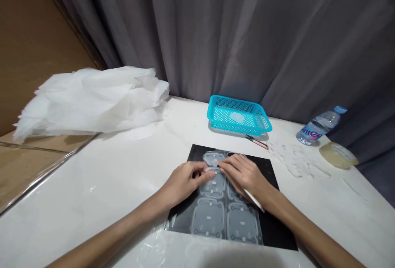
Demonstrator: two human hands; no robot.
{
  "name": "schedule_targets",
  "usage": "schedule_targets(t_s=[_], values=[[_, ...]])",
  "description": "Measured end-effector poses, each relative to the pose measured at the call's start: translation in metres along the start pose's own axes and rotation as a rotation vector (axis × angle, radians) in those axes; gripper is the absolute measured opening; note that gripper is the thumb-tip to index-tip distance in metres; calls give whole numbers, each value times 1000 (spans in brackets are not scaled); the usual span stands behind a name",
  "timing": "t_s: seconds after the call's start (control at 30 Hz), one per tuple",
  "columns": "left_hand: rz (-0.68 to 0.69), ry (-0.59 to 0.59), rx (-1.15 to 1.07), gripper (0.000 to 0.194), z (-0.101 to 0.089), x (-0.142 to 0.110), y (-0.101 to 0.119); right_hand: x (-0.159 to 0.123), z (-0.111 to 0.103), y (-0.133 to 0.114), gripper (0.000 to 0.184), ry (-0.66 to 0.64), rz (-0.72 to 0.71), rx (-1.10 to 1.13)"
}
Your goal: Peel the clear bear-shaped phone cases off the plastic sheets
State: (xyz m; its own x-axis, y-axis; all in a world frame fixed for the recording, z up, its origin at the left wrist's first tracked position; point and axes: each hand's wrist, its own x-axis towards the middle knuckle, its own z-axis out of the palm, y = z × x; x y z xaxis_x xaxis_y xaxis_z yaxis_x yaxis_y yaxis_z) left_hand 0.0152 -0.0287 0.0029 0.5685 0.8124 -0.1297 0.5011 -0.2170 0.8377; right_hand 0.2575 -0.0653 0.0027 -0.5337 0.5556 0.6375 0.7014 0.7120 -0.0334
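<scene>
A translucent plastic sheet of rounded-square moulded pieces (pixel 208 218) lies on a black board (pixel 271 218). My left hand (pixel 187 179) is at the sheet's upper left, its thumb and forefinger closed on the edge of an upper piece. Close beside it, my right hand (pixel 245 174) bends over the top of the sheet with its fingertips together. A slim white pen-like tool (pixel 254 200) sticks out under the right palm; its working tip is hidden by the fingers. Both hands' fingertips nearly meet between the two upper left pieces.
Behind the board stands a turquoise basket (pixel 239 130) holding a small whitish piece (pixel 236 117). Red-handled tweezers or scissors (pixel 257 142) lie before it. To the right are plastic scraps (pixel 293 159), a water bottle (pixel 319 127) and a tape roll (pixel 338 155). White sheeting (pixel 92 99) is piled left.
</scene>
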Motion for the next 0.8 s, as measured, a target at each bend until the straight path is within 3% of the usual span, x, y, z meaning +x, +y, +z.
schedule_targets(t_s=[0.03,0.07,0.17,0.23,0.37,0.47,0.53,0.6,0.63,0.7,0.73,0.8], values=[[-13,-21,7,46,-3,0,0,3,-12,11,23,30,37,31],[-19,-45,5,46,-6,1,-1,6,-26,25,27,146,154,41],[-16,-114,-14,49,-16,3,-5,11,-67,61,28,362,591,37],[-20,-152,-21,51,-20,4,-7,12,-80,71,21,383,686,93],[1,-195,-18,50,-25,5,-12,16,-74,56,20,155,621,316],[50,-62,14,45,-27,7,-13,25,-71,36,19,5,566,437],[147,92,39,66,-27,9,-8,32,-75,22,19,-98,521,500],[272,160,24,86,-24,12,2,39,-79,7,19,-206,460,547],[317,141,-5,82,-22,13,9,42,-82,0,19,-253,429,563],[333,68,-97,49,-16,12,20,46,-85,-11,26,-312,379,595],[303,49,-163,33,-13,11,25,47,-85,-13,30,-311,369,609],[176,62,-337,26,-9,8,31,46,-83,-12,31,-240,388,616]])
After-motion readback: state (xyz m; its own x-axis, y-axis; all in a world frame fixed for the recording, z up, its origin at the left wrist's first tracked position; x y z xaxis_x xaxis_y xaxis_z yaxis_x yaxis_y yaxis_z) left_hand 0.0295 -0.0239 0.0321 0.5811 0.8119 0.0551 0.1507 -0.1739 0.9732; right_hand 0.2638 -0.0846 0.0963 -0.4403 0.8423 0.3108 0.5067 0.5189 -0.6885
